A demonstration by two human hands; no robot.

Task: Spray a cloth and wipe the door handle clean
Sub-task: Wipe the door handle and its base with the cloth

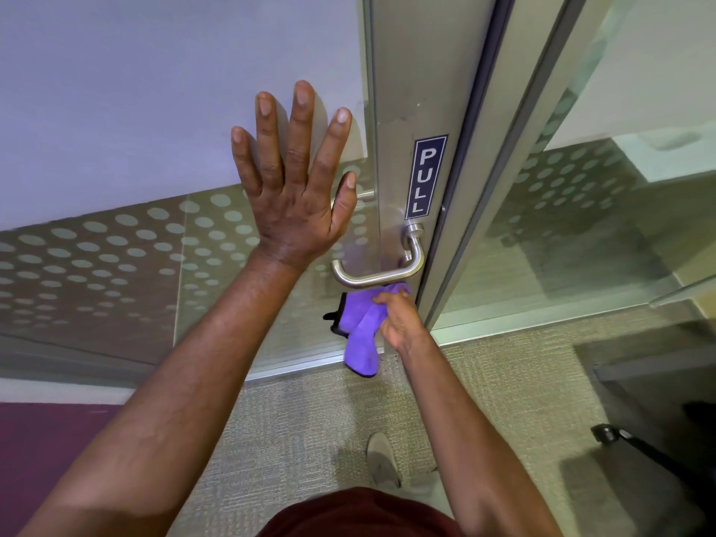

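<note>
A brushed-metal lever door handle [381,275] sticks out from the metal door stile, below a blue "PULL" sign [425,177]. My right hand [399,317] is shut on a purple cloth [362,331] and presses its top edge against the underside of the handle; the rest of the cloth hangs down. My left hand [296,180] lies flat on the glass door panel left of the handle, fingers spread, holding nothing. No spray bottle is in view.
The glass door [116,110] has a frosted dot band across its lower part. A second glass panel [581,226] stands to the right. Grey carpet [310,420] lies below, with my shoe [381,459] on it. A dark chair base [620,439] sits at lower right.
</note>
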